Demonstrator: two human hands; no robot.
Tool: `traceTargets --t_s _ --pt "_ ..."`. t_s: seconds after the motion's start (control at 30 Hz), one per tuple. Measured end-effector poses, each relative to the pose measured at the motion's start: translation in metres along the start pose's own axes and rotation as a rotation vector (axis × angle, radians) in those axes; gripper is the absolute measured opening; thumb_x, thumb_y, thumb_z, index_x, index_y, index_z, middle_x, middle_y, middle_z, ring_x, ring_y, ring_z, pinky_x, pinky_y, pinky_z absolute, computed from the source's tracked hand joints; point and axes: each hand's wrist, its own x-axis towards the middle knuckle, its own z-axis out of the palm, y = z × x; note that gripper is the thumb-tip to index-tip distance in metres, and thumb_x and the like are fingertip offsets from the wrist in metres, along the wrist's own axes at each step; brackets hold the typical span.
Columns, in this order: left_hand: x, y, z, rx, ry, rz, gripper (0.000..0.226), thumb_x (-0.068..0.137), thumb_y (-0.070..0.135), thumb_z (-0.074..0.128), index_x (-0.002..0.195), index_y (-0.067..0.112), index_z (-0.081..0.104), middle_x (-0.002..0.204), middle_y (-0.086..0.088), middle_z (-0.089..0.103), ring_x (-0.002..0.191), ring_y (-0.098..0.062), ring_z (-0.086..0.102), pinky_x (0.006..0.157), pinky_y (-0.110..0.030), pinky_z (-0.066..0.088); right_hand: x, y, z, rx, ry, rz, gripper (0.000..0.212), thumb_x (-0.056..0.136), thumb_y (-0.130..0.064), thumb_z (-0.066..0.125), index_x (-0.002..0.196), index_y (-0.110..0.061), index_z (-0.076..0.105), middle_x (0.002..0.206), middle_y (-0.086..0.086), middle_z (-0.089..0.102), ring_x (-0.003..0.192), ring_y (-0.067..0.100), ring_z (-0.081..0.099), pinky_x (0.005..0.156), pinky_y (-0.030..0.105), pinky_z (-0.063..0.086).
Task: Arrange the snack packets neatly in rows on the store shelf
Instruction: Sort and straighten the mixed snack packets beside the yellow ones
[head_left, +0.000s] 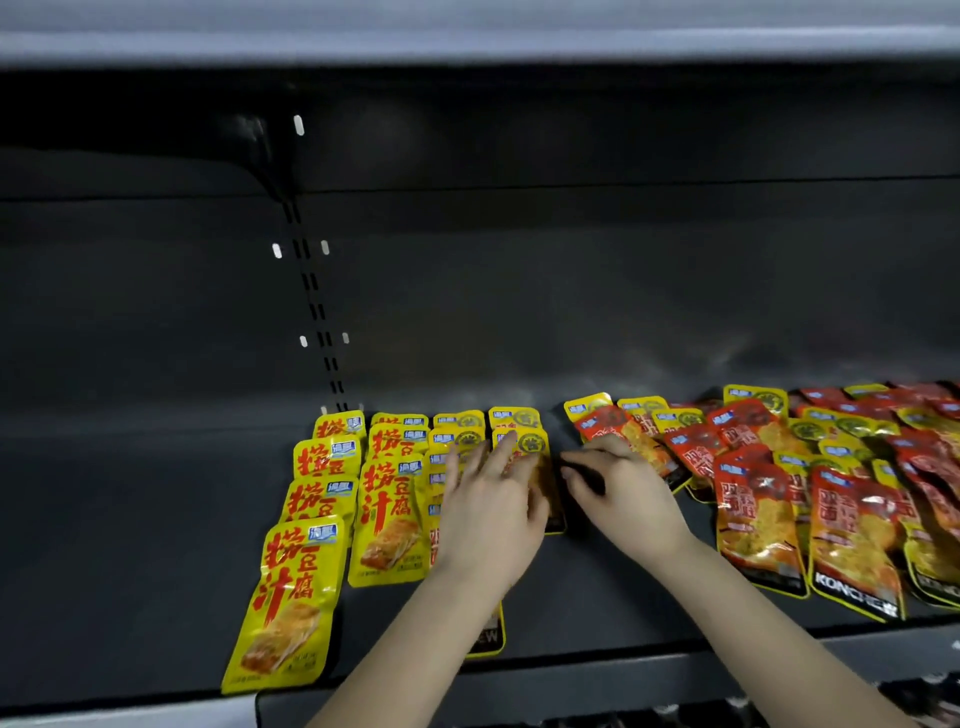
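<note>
Square up the fourth row from the left, headed by a yellow-and-black packet lying flat on the dark shelf between both hands and overlapping the one behind. Hold the left hand flat across that packet and the third row just beside it, fingers straight and spread, pressing down with nothing grasped. Set the right hand against the packet's right edge, fingers bent leftward and touching it; cannot tell from here whether pinching the edge or merely nudging it. Treat the flat left palm as an anchor and the right fingertips as a fence. Push the edge leftward until parallel with the third row, leaving the same narrow gap seen between the two all-yellow rows further left. Match their stagger as well, with every top band showing above the nearer packet. Press lightly: glossy film probably slides on painted metal, so one hard shove risks dragging the whole column askew. Check the near end too, at the black-edged packet poking out from under the left forearm close to the shelf lip. Leave the loose heap of red and yellow packets on the right alone until finished here, then draw from its left fringe, nearest the bare strip beside the right hand.
</note>
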Motion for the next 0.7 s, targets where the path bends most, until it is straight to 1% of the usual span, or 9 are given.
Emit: traceTargets --t_s 0.07,0.13,0.23,0.33,0.4,0.47,0.53,0.6,0.7 --pt "0.009 0.012 -0.002 -0.072 -0.069 0.028 0.045 0.086 0.033 0.044 0.129 0.026 0.054 0.147 0.001 0.041 0.130 -0.027 0.043 0.114 -0.044 0.022 0.006 0.004 -0.006 0.017 0.001 -0.005 0.026 0.090 -0.029 0.056 0.113 -0.024 0.066 0.115 -0.005 0.057 0.102 0.017 0.060 0.082 0.036 0.051" --pt "0.022 0.025 -0.003 -0.184 -0.079 0.017 0.045 0.090 0.032 0.043 0.134 0.026 0.048 0.151 0.001 0.033 0.132 -0.027 0.039 0.114 -0.038 0.025 0.015 0.009 -0.013 0.028 -0.007 -0.022 0.024 0.089 -0.026 0.056 0.110 -0.023 0.067 0.114 -0.004 0.057 0.102 0.017 0.059 0.083 0.036 0.051" --pt "0.044 0.046 -0.001 -0.334 -0.101 -0.001 0.044 0.091 0.026 0.048 0.136 0.025 0.047 0.148 0.002 0.036 0.131 -0.020 0.040 0.109 -0.028 0.030 0.029 0.023 -0.028 0.026 -0.011 -0.034 0.024 0.087 -0.021 0.056 0.109 -0.020 0.066 0.114 0.000 0.057 0.106 0.022 0.056 0.088 0.037 0.048" --pt "0.063 0.059 0.002 -0.420 -0.143 -0.053 0.045 0.090 0.022 0.052 0.135 0.023 0.047 0.136 -0.001 0.050 0.124 -0.018 0.046 0.100 -0.020 0.031 0.040 0.043 -0.040 -0.098 -0.045 -0.025 0.034 0.085 -0.025 0.054 0.118 -0.025 0.062 0.122 0.001 0.055 0.114 0.027 0.050 0.096 0.039 0.043" --pt "0.075 0.061 0.008 -0.495 -0.212 -0.148 0.050 0.089 0.020 0.054 0.137 0.023 0.043 0.129 -0.005 0.056 0.119 -0.021 0.051 0.095 -0.021 0.034 0.045 0.056 -0.047 -0.164 -0.070 0.000 0.042 0.085 -0.029 0.053 0.127 -0.025 0.055 0.128 0.000 0.051 0.119 0.027 0.046 0.101 0.039 0.039" --pt "0.083 0.062 0.014 -0.611 -0.271 -0.273 0.058 0.089 0.019 0.056 0.142 0.021 0.033 0.134 -0.007 0.053 0.120 -0.023 0.052 0.096 -0.027 0.040 0.049 0.068 -0.052 -0.184 -0.096 0.020 0.048 0.087 -0.034 0.053 0.133 -0.025 0.048 0.134 -0.001 0.046 0.123 0.026 0.042 0.105 0.039 0.034" --pt "0.090 0.063 0.019 -0.715 -0.299 -0.387 0.060 0.090 0.014 0.055 0.144 0.015 0.029 0.137 -0.006 0.049 0.124 -0.022 0.048 0.094 -0.026 0.038 0.052 0.079 -0.055 -0.202 -0.149 0.024 0.053 0.087 -0.038 0.053 0.137 -0.026 0.043 0.139 -0.002 0.042 0.127 0.025 0.038 0.109 0.039 0.029" --pt "0.096 0.064 0.024 -0.830 -0.284 -0.514 0.059 0.090 0.008 0.054 0.144 0.012 0.028 0.137 -0.007 0.047 0.122 -0.021 0.046 0.089 -0.023 0.035 0.053 0.088 -0.055 -0.207 -0.214 0.019 0.056 0.087 -0.043 0.052 0.140 -0.029 0.038 0.143 -0.004 0.038 0.132 0.024 0.033 0.113 0.042 0.023" --pt "0.106 0.066 0.033 -0.912 -0.228 -0.655 0.067 0.089 0.006 0.053 0.148 0.015 0.021 0.136 -0.008 0.046 0.114 -0.021 0.049 0.092 -0.028 0.041 0.055 0.096 -0.051 -0.211 -0.304 -0.026 0.056 0.090 -0.048 0.045 0.143 -0.034 0.031 0.148 -0.010 0.031 0.140 0.023 0.021 0.115 0.050 0.014"
